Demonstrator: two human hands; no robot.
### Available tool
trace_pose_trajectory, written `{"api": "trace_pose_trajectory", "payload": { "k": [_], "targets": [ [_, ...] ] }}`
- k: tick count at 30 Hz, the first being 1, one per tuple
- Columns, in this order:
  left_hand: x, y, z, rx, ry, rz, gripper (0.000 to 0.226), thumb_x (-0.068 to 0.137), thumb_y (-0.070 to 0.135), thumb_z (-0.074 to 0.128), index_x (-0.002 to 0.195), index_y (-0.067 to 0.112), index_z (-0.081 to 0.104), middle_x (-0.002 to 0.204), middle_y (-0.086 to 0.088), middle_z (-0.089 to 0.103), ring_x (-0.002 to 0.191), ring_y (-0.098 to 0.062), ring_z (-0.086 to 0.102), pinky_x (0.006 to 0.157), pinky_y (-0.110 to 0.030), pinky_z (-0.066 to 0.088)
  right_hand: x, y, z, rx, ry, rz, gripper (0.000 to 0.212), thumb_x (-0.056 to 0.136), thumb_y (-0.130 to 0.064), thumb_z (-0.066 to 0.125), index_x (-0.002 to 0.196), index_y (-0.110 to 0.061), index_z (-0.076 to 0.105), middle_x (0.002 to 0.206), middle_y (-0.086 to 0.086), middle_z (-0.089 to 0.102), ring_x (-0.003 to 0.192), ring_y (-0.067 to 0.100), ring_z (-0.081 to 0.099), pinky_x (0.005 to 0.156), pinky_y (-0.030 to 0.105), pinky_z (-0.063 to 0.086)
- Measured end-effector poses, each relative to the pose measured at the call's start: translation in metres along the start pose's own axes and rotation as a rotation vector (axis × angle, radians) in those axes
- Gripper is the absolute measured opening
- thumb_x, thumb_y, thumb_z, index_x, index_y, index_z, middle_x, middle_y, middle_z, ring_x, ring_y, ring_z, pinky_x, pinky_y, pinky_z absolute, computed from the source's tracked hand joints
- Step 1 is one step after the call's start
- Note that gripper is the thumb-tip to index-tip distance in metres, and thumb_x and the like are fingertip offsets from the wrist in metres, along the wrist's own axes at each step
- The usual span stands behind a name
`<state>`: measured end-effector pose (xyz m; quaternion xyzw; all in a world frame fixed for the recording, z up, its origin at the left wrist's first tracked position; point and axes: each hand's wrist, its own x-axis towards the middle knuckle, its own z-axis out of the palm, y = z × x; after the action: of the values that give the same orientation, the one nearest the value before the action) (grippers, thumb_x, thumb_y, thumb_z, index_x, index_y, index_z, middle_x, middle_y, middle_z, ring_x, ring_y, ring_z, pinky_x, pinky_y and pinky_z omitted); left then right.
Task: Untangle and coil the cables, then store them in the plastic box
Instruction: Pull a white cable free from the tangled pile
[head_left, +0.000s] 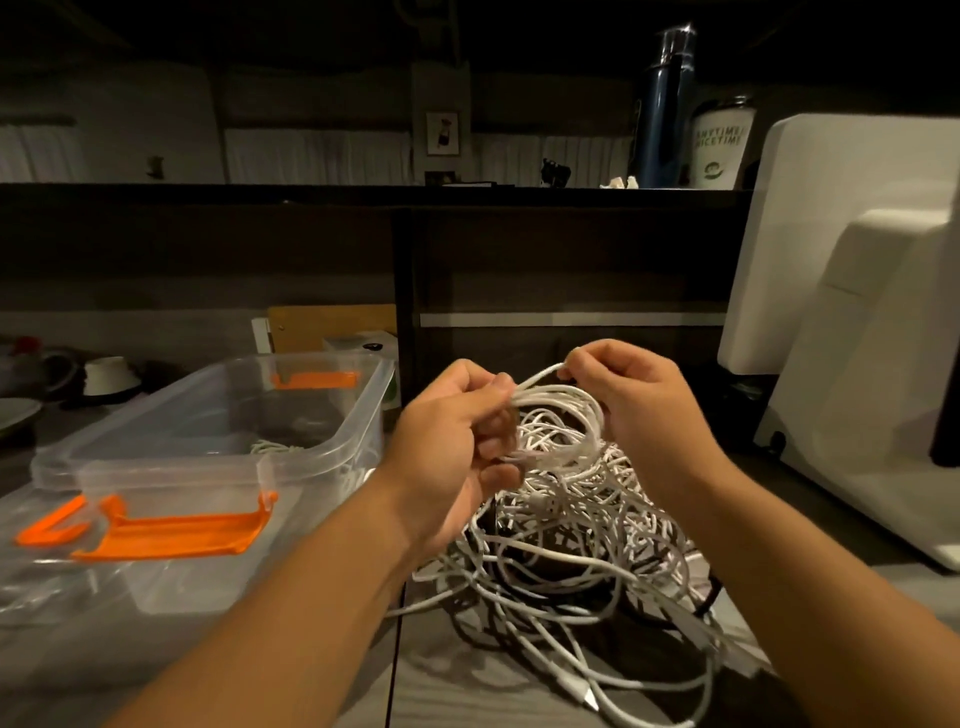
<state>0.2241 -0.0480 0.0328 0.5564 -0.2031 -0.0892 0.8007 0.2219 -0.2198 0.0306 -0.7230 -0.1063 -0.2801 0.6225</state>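
Note:
A tangled heap of white cables (582, 551) lies on the desk in front of me. Above it my left hand (457, 441) grips a small coil of white cable (566, 415), several loops held between thumb and fingers. My right hand (628, 400) pinches a strand of the same coil at its top. The clear plastic box (332, 447) with orange clips stands to the left, lid off. A white cable lies coiled inside the box (272, 447).
The box's clear lid (62, 587) with orange latches (171, 535) lies at the front left. A white device (852, 332) stands at the right. A dark partition rises behind, with a blue bottle (665, 109) and a cup (719, 145) on top. Dishes sit at the far left.

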Motion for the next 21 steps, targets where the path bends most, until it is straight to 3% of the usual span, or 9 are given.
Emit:
{"api": "trace_pose_trajectory", "payload": {
  "k": [2,4,6,9,13,16,19,21],
  "targets": [
    [-0.004,-0.001,0.008,-0.036,-0.046,-0.005,0.027,0.104,0.013,0.047,0.077,0.013,0.045,0.061,0.002,0.036,0.053,-0.010,0.031,0.050,-0.026,0.029,-0.004,0.001,0.003,-0.054,-0.055,-0.057,0.014,0.094,-0.014,0.069,0.081,-0.014,0.075,0.079,0.023,0.067,0.071,0.026,0.060,0.068,0.042,0.048],
    [-0.005,0.000,0.009,-0.071,-0.034,0.014,0.028,0.105,0.014,0.047,0.076,0.013,0.045,0.061,0.002,0.037,0.052,-0.009,0.033,0.052,-0.027,0.031,-0.007,0.007,0.007,-0.243,-0.120,-0.111,0.015,0.087,-0.007,0.076,0.084,-0.022,0.076,0.080,0.010,0.074,0.075,0.021,0.069,0.073,0.045,0.055],
    [-0.003,0.003,0.003,-0.079,0.039,0.055,0.027,0.105,0.015,0.045,0.079,0.013,0.046,0.059,0.003,0.039,0.049,-0.008,0.036,0.050,-0.026,0.033,-0.009,0.012,0.013,-0.415,-0.164,-0.066,0.013,0.090,-0.019,0.074,0.083,-0.030,0.075,0.076,0.001,0.073,0.071,0.019,0.069,0.071,0.044,0.057],
    [0.004,0.002,-0.005,-0.089,0.176,0.122,0.021,0.107,0.013,0.042,0.086,0.011,0.045,0.060,0.003,0.037,0.050,-0.007,0.032,0.046,-0.022,0.030,-0.013,0.010,0.020,-0.532,-0.303,0.040,0.017,0.099,-0.030,0.062,0.089,-0.026,0.075,0.058,-0.007,0.063,0.049,0.005,0.052,0.053,0.030,0.045],
    [0.014,-0.008,-0.010,-0.016,0.365,0.184,0.018,0.108,0.013,0.042,0.090,0.014,0.044,0.064,0.002,0.039,0.051,-0.007,0.032,0.044,-0.023,0.032,-0.020,0.000,0.024,-0.733,-0.488,-0.072,0.022,0.103,-0.034,0.056,0.108,-0.023,0.075,0.063,-0.010,0.060,0.053,0.000,0.053,0.052,0.019,0.038],
    [0.023,-0.013,-0.014,0.076,0.484,0.198,0.017,0.108,0.016,0.043,0.091,0.016,0.044,0.075,-0.001,0.043,0.055,-0.011,0.034,0.048,-0.026,0.033,-0.020,-0.004,0.026,-0.850,-0.445,-0.179,0.021,0.102,-0.032,0.057,0.107,-0.026,0.076,0.074,-0.019,0.060,0.066,-0.005,0.056,0.059,0.014,0.038],
    [0.025,-0.019,-0.013,0.155,0.520,0.203,0.016,0.107,0.019,0.043,0.091,0.017,0.044,0.082,-0.005,0.046,0.059,-0.014,0.037,0.051,-0.029,0.036,-0.022,-0.002,0.028,-0.955,-0.369,-0.364,0.020,0.100,-0.033,0.059,0.106,-0.028,0.078,0.100,-0.015,0.059,0.080,0.006,0.059,0.071,0.031,0.052],
    [0.026,-0.023,-0.012,0.250,0.523,0.207,0.016,0.107,0.022,0.045,0.091,0.019,0.046,0.083,-0.005,0.050,0.065,-0.016,0.042,0.060,-0.035,0.042,-0.024,-0.002,0.027,-0.997,-0.293,-0.446,0.018,0.099,-0.034,0.060,0.101,-0.029,0.078,0.111,-0.011,0.052,0.079,0.011,0.059,0.065,0.036,0.054]
  ]
}}
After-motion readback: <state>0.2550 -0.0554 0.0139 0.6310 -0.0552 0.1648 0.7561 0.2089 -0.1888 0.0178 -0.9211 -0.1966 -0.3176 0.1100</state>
